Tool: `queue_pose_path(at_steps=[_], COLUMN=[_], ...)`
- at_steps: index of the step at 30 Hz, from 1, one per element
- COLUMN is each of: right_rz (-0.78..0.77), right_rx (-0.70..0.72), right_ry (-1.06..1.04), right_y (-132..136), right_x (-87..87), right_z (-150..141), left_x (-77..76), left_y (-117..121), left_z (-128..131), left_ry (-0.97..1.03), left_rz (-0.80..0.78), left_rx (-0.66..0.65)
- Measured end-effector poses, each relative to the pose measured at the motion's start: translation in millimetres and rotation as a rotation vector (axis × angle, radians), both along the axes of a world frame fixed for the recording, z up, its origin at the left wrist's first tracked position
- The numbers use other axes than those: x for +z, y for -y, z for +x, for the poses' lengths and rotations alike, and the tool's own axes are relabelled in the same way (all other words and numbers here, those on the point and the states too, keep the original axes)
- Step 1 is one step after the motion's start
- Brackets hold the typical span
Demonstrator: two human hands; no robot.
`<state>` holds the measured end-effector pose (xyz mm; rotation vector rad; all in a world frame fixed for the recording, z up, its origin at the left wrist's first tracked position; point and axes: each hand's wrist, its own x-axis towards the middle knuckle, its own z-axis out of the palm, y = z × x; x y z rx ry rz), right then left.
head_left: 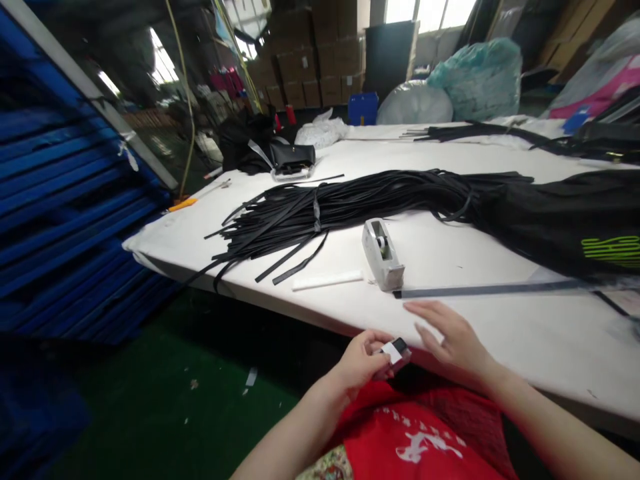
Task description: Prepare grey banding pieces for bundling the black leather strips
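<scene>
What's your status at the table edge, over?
Left hand pinches a small black-and-white piece. Right hand open, hovering beside it. Tape dispenser and black strip just beyond.

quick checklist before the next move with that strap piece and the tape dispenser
1. Left hand has a grip on the small strap piece: ok.
2. Right hand free, fingers spread over the table edge: ok.
3. Tape dispenser upright, just beyond the hands: ok.
4. Tape left on its roll: cannot tell.
5. Long flat strip lying straight beside the dispenser: ok.
6. Black strap bundle off the near table edge: ok.
</scene>
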<state>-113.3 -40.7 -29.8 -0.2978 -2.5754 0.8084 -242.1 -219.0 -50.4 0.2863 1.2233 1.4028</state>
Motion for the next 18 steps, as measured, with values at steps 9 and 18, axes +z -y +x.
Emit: queue_pose_path(at_steps=[9, 18], right_rz=[-0.516, -0.608], right_rx=[-0.397, -0.403], right_ry=[0.113, 0.112], right_y=[-79, -46], right_x=[1.3, -21.2], right_z=[-127, -79], left_x=[-4.9, -3.9], left_y=[10, 10], left_z=[5, -4], left_ry=[-0.061, -0.05], left_rz=[0.046, 0.025], left_rx=[0.07, 0.069])
